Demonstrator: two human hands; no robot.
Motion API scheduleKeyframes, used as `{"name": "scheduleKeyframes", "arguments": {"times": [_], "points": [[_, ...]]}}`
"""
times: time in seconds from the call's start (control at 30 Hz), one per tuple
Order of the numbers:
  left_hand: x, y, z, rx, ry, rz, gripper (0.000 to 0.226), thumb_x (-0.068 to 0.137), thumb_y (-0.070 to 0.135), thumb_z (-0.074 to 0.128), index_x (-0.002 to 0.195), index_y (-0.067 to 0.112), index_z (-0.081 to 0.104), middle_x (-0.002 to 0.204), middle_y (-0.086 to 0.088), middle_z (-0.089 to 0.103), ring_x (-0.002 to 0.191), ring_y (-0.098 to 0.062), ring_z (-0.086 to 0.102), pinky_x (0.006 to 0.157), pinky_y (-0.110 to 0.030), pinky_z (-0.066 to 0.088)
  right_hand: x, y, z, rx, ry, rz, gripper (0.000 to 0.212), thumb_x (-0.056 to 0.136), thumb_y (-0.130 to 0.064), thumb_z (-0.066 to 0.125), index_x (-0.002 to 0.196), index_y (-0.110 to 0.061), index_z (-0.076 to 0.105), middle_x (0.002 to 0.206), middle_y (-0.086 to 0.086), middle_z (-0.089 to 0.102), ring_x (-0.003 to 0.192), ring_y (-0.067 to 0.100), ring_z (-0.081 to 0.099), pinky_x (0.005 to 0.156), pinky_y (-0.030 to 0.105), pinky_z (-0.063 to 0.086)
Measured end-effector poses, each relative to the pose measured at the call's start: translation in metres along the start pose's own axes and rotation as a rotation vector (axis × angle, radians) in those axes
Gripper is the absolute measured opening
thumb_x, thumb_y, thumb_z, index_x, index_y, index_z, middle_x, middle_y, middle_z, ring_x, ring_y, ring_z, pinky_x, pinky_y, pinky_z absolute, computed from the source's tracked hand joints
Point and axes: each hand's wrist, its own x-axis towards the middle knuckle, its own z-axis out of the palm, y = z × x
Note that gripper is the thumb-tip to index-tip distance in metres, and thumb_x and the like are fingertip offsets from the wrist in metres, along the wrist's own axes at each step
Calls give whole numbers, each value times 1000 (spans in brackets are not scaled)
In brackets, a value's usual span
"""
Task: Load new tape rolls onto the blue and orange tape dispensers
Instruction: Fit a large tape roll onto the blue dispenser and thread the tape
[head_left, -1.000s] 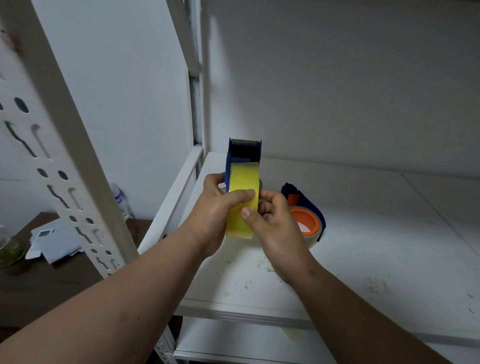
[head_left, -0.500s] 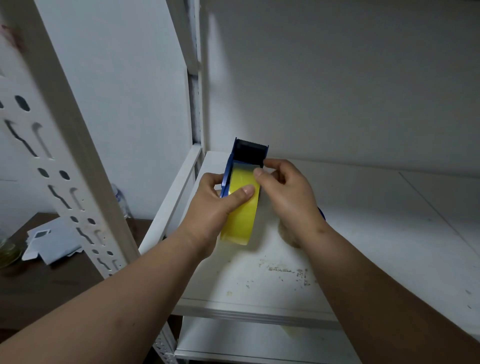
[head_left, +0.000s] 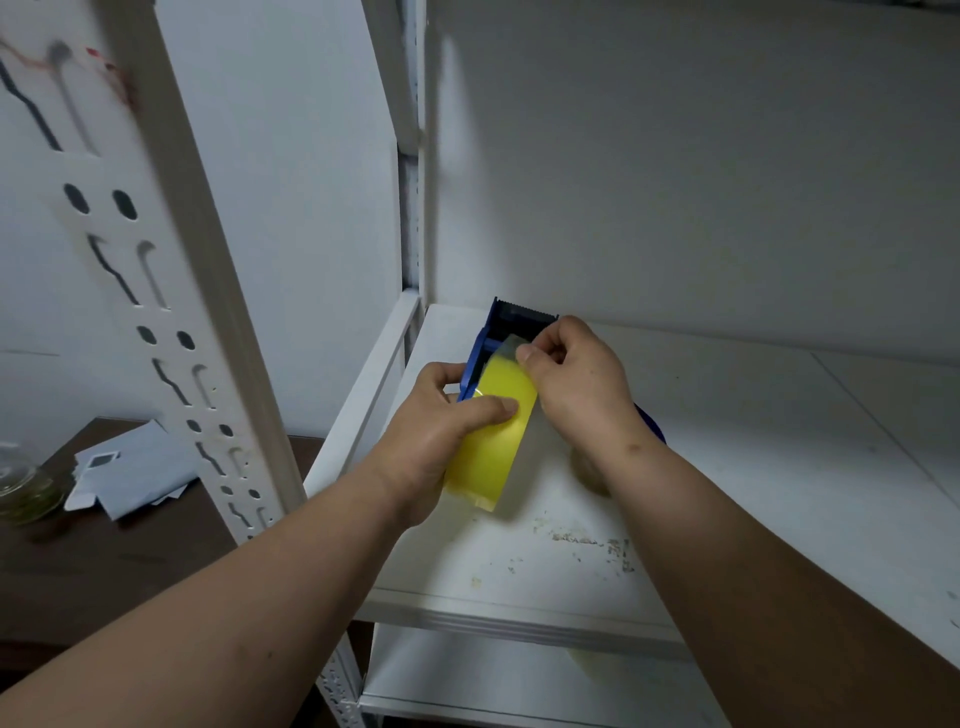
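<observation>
Fingers (head_left: 524, 356) of my right hand (head_left: 576, 384) pinch the tape's loose end at the blue dispenser (head_left: 485, 345) above the shelf (head_left: 753, 467), my left hand (head_left: 441, 431) grips its yellow roll (head_left: 493, 452), so threading looks unfinished, and I can't see the orange dispenser.

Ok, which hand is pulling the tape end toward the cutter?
The right hand: it pinches the loose tape end, while the left hand grips the blue dispenser.

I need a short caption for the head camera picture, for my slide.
Left hand grips the blue dispenser with its yellow tape roll; right hand pinches the tape end.
</observation>
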Motion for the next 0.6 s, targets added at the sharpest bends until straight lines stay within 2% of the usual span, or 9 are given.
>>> {"name": "scheduleKeyframes", "arguments": {"times": [0.07,0.2,0.33,0.4,0.47,0.6], "points": [[-2,-1,0,13,5,10,69,55,21,82,118,19,53,93,-11,76,81,-30,73,78,-49,58,0,3,1,-2,2,24,16,90,-18,55,76,-25,51,69,-13,50,61,0,47,48,3,35],[-7,-4,2,37,74,39,70,53,31,85,116,20,55,109,-19,71,93,-36,72,85,-55,58,1,7,2,-29,-17,38,15,90,-12,51,81,-23,56,71,-15,53,63,-1,48,47,1,34],[-11,-2,3,83,126,49,67,53,43,85,109,20,58,105,-16,71,85,-31,73,77,-47,60,-3,12,0,-5,-34,64,25,88,-12,51,72,-30,56,69,-16,55,58,-4,52,44,3,34],[-12,-1,3,107,147,57,64,52,47,84,105,20,59,101,-15,72,80,-28,73,71,-42,59,-7,12,1,3,-29,74,23,85,-16,53,68,-31,57,66,-18,58,58,-11,53,44,4,35],[-13,-1,3,138,164,74,60,52,50,84,99,21,59,96,-14,73,75,-24,72,66,-38,57,-10,12,2,-12,-23,73,17,83,-23,56,67,-29,59,67,-18,62,61,-8,56,46,8,36],[-14,-1,4,145,180,100,57,52,50,84,93,19,60,93,-16,74,70,-23,69,64,-37,56,-11,14,3,-73,-30,46,15,87,-27,57,74,-21,61,83,-6,66,73,6,60,57,24,43]]}}
